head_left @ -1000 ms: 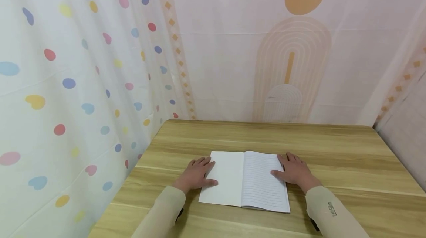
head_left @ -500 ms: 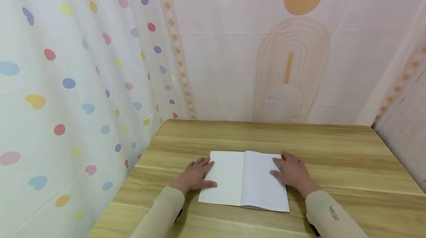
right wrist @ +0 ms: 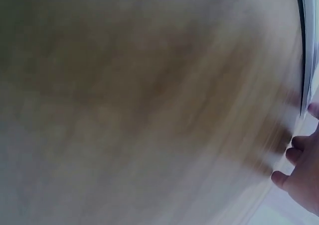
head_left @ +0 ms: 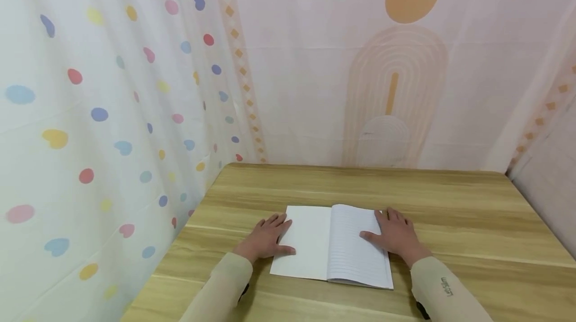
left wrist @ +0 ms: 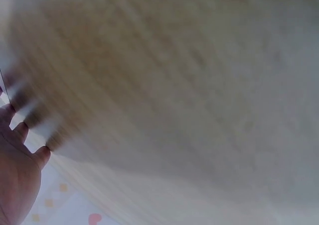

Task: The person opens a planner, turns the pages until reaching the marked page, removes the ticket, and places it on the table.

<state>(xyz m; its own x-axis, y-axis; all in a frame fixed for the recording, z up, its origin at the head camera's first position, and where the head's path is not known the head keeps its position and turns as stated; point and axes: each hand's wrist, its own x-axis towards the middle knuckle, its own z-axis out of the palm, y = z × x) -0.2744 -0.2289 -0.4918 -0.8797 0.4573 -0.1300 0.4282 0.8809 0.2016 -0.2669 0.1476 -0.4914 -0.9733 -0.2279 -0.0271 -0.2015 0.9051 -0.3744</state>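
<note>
An open notebook [head_left: 330, 262] lies flat on the wooden table in the head view. Its left page [head_left: 303, 237] is plain white, while the right page [head_left: 351, 247] is ruled with lines and bulges a little near the fold. My left hand [head_left: 266, 240] rests at the left edge, thumb on the blank page, the other fingers spread at the edge and on the table. At the opposite edge, my right hand [head_left: 397, 234] lies with its thumb across the lined page. In the right wrist view, the notebook's edge [right wrist: 308, 41] shows beside the fingertips.
The wood-grain table [head_left: 360, 184] extends around the notebook on all sides. A dotted curtain [head_left: 112, 127] hangs along the left, and a pale curtain [head_left: 297, 87] with an arch print hangs behind the table's far edge.
My right thumb has slid slightly inward over the lined page, and the right index finger has shifted near the page's upper edge. The left hand and notebook look unchanged.
</note>
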